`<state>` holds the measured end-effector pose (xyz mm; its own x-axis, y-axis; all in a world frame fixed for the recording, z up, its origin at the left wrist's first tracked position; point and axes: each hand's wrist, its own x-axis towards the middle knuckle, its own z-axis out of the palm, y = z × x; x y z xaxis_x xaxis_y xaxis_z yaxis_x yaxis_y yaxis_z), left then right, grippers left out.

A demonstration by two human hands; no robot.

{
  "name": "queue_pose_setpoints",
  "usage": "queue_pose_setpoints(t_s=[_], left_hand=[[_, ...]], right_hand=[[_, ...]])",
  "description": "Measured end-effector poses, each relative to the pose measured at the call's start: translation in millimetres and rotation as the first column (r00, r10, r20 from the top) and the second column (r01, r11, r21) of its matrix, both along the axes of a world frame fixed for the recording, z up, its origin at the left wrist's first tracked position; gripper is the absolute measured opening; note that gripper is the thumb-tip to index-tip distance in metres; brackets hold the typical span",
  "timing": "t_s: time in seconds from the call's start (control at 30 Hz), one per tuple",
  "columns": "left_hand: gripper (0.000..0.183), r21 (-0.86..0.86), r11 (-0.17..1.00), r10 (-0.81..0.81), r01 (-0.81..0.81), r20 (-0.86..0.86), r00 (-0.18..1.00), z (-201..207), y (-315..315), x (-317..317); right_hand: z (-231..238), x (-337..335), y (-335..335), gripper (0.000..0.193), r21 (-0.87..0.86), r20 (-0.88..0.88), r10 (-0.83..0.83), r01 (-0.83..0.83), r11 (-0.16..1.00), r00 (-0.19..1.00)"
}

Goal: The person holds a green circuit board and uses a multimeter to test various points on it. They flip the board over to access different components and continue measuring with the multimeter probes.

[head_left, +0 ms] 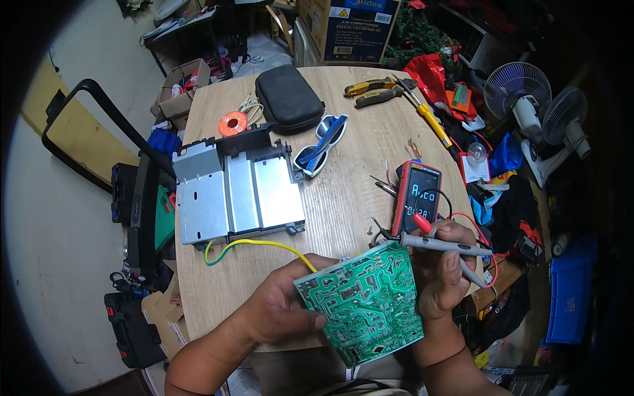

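Note:
My left hand [284,303] grips the left edge of a green circuit board [363,303], held solder side up above the near edge of the round wooden table [343,191]. My right hand [442,270] steadies the board's right edge and holds two grey multimeter probes [449,246], one with a red collar, their tips at the board's top right corner. A yellow-green wire [257,244] runs from the board to a silver metal housing [234,191] on the table's left side. A multimeter [417,195] with a lit display lies just beyond my right hand.
A black zip case [289,98], blue safety glasses [321,146], an orange solder spool [232,123], pliers [376,91] and a yellow-handled screwdriver [432,120] lie farther back. Small screws [371,230] sit near the meter. Two fans [538,105] stand right; boxes and tool cases crowd the floor left.

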<state>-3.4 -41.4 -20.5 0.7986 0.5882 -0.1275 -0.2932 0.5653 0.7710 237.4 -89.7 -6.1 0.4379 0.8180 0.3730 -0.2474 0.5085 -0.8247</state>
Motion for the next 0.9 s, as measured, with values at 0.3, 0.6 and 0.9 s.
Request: queue_pose_setpoints(t_s=[0.3, 0.6, 0.9], left_hand=[[0.076, -0.054, 0.998, -0.019, 0.019, 0.005, 1.000, 4, 3, 0], [0.073, -0.025, 0.989, 0.145, -0.146, -0.021, 0.989, 1, 12, 1], [0.078, -0.037, 0.968, 0.247, -0.248, -0.033, 0.968, -4, 16, 14]], right_hand=[[-1, -1, 3, 0.035, -0.015, 0.017, -0.018, 0.018, 1.000, 1.000], [-1, -4, 6, 0.041, -0.127, 0.136, 0.026, -0.008, 0.992, 0.990], [-3, 1, 6, 0.034, -0.129, 0.139, 0.065, -0.047, 0.991, 0.988]])
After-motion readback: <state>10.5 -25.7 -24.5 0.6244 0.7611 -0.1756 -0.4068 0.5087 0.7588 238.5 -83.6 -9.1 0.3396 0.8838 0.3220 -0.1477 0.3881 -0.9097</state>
